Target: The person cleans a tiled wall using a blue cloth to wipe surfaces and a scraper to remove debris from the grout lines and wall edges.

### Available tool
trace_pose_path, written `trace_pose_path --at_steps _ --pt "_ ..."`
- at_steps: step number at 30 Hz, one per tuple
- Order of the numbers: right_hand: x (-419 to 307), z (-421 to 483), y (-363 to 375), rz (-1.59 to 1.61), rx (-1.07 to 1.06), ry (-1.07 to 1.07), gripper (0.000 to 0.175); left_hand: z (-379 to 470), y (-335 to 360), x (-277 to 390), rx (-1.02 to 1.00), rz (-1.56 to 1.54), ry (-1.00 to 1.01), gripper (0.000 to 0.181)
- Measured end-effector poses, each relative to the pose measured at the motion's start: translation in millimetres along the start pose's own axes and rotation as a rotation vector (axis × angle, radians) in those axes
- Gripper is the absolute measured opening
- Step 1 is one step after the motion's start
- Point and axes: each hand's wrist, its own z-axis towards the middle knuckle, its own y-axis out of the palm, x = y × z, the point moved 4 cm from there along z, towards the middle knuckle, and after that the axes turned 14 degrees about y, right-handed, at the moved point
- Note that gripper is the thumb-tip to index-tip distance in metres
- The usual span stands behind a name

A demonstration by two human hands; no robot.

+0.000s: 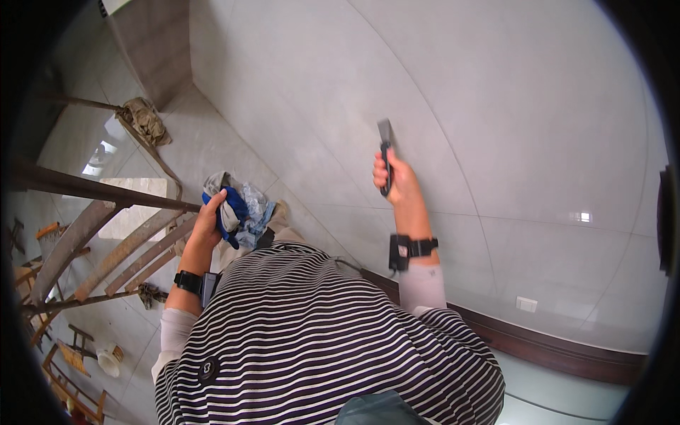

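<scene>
My right hand (393,175) grips the black handle of a scraper (385,133). Its flat metal blade points up, against or just in front of the pale tiled wall (329,106); whether it touches, I cannot tell. In my left hand (211,212) is a bunched blue and grey cloth (229,210). A crumpled clear plastic bag (255,204) hangs right beside that cloth, partly behind it.
A wooden ladder (98,249) stands close on my left. Beyond it are a draped brown cloth (144,121), a white bucket (110,360) and wooden chairs (74,390). A white switch plate (526,304) sits on the wall above dark wooden trim (552,348) at right.
</scene>
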Motion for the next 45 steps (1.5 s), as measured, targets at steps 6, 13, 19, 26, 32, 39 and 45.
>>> trace_pose_path --at_steps 6,13,19,26,32,39,45 --pt "0 -20 -5 0.077 0.053 -0.011 0.028 -7 2 -5 0.055 -0.077 -0.008 0.023" --pt "-23 11 40 -0.015 -0.032 -0.046 0.029 -5 9 -19 -0.04 -0.009 -0.075 0.025" --pt "-9 -28 2 0.077 0.038 -0.013 0.029 -15 -9 -20 0.043 -0.116 -0.028 0.025" --pt "-52 32 90 -0.094 0.02 -0.073 0.028 -11 7 -14 -0.04 -0.051 -0.057 0.022" --pt "-88 -85 58 -0.672 0.508 -0.698 0.024 -1 33 -1 -0.18 -0.264 -0.027 0.04" --pt "-183 -299 76 -1.364 1.988 -2.165 0.028 81 159 56 -0.397 -0.202 0.294 0.034" --pt "-197 -296 73 -1.607 1.924 -2.339 0.032 152 279 111 -0.41 -0.18 0.629 0.028"
